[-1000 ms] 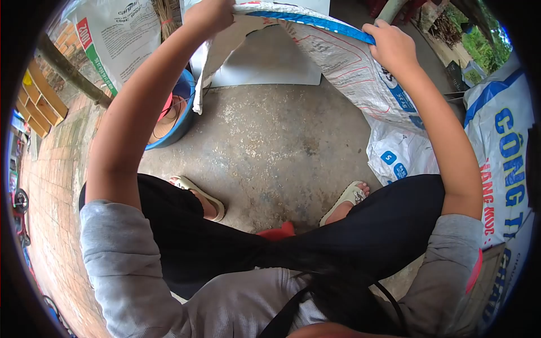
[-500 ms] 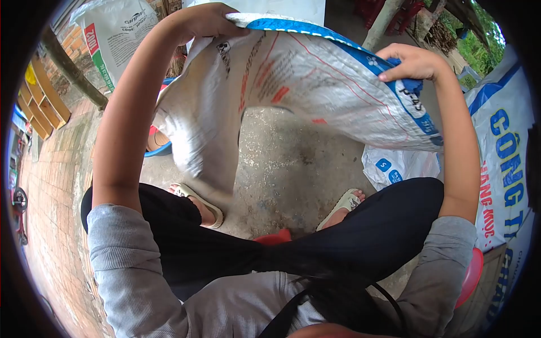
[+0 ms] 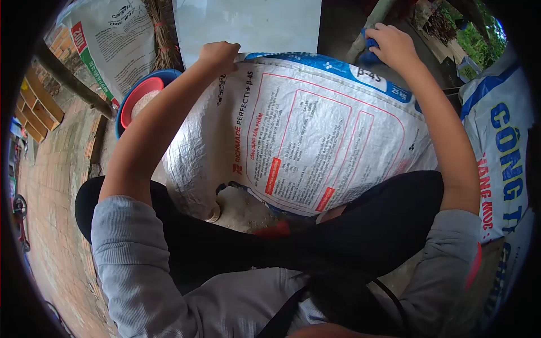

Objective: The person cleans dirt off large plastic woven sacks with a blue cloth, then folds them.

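A large white woven sack (image 3: 304, 135) with a blue band and red and black print is spread between my arms, over my feet and against my knees. My left hand (image 3: 218, 55) is closed on its top edge near the upper left corner. At the upper right my right hand (image 3: 394, 45) pinches a bunched blue part at the sack's far corner. The sack's left side bulges in folds, and its lower edge hangs above the floor.
Behind my left arm a red bowl (image 3: 135, 101) of grain sits in a blue basin (image 3: 120, 121). A printed sack (image 3: 112, 45) stands back left, a large blue-lettered sack (image 3: 501, 152) at the right. A white panel (image 3: 248, 25) stands ahead, beside a wooden pole (image 3: 375, 25).
The sack has swung down and flattened, its printed face now toward me and covering most of the floor between my feet. My right hand has moved slightly up, my left hand down.
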A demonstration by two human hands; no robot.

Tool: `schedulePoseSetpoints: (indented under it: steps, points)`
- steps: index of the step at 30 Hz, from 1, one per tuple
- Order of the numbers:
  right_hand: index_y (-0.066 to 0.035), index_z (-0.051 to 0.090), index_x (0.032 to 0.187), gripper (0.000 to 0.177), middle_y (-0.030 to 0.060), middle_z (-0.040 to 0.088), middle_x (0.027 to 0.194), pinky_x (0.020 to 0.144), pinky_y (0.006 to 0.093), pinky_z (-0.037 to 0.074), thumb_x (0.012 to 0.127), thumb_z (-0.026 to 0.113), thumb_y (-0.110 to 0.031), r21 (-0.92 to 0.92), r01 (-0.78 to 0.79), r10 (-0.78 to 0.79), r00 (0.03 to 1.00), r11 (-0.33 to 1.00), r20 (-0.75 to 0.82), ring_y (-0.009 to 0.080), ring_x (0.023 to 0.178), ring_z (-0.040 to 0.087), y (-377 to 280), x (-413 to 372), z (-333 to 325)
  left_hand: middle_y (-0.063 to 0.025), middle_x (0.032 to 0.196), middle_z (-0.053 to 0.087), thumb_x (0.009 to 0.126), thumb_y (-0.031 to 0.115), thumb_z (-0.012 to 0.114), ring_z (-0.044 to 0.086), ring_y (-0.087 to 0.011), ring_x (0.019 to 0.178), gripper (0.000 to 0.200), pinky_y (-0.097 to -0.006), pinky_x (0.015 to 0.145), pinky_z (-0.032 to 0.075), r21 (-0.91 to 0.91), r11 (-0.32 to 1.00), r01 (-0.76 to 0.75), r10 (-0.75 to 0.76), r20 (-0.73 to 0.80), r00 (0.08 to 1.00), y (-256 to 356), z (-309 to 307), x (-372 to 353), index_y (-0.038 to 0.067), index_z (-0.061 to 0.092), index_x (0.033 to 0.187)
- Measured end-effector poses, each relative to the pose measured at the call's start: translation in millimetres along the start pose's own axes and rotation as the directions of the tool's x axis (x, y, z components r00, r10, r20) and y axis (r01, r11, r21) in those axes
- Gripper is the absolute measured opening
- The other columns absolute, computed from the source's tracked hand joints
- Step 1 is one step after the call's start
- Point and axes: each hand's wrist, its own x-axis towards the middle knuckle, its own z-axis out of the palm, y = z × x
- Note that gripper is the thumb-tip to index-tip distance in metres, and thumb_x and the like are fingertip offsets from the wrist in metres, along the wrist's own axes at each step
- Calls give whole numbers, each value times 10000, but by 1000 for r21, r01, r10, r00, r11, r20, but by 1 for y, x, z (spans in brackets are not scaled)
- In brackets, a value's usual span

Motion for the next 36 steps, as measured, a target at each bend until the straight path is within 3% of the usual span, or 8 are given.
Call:
schedulePoseSetpoints:
  steps: [4,9,15,24,31,33,34,36]
  points:
    - [-180,646,1019,261,37,614,951,761,414,520,771,709,-128,-11,75,-76,992,997,-99,267,932,629,-1,-3,32,-60,1005,669,823,155,649,621,-231,995,415,-439,857,432,380,925,2,124,-308,943,10,69,5,171,555,1227]
    - [-173,684,986,250,55,644,940,761,410,519,760,663,-68,142,274,-298,937,951,185,282,933,637,-37,-5,76,-87,1532,383,820,381,712,403,-313,1380,802,-580,1100,305,292,880,-375,287,303,909,58,131,-15,305,324,1518]
    - [-177,712,1049,375,106,703,1045,769,415,530,735,586,-15,351,174,-381,607,920,697,321,964,657,-82,25,105,-52,1642,114,684,649,764,160,-450,1467,1050,-762,1050,230,-93,964,-249,249,649,719,111,191,-14,395,209,1539]
    - [-198,681,1105,364,113,648,1099,849,419,516,798,581,-31,415,-128,-52,918,901,394,314,1035,632,-157,-10,255,45,1644,-44,634,694,770,-56,-455,1474,1093,-868,955,218,-231,971,55,124,693,710,107,293,-85,542,120,1499]
    - [-186,620,1214,388,103,588,1192,918,447,507,837,603,-95,488,-400,174,879,775,444,335,1118,577,-190,-103,324,27,1645,-21,630,634,808,-42,-531,1444,1131,-838,977,240,-223,945,239,-31,666,745,100,298,-81,537,94,1502]
    - [-186,596,1262,437,123,566,1244,938,462,499,832,626,-113,511,-444,211,868,737,450,357,1161,555,-199,-125,339,131,1628,-71,649,584,821,-82,-483,1457,1130,-864,916,315,-233,851,471,-205,679,705,94,314,-80,556,69,1492]
    - [-193,566,1303,471,139,531,1311,982,470,471,840,633,-134,495,-441,263,883,749,389,386,1227,501,-207,-138,343,-89,1645,-54,664,609,804,-7,-487,1470,1176,-807,1022,207,-223,886,407,-144,702,697,95,298,-79,444,41,1544]
    - [-203,507,1381,547,175,417,1472,1101,487,371,854,652,-178,508,-451,307,887,734,344,464,1369,341,-218,-148,353,-115,1642,-48,663,605,808,9,-458,1481,1196,-784,1042,203,-142,873,468,-197,774,602,105,252,-64,409,34,1553]
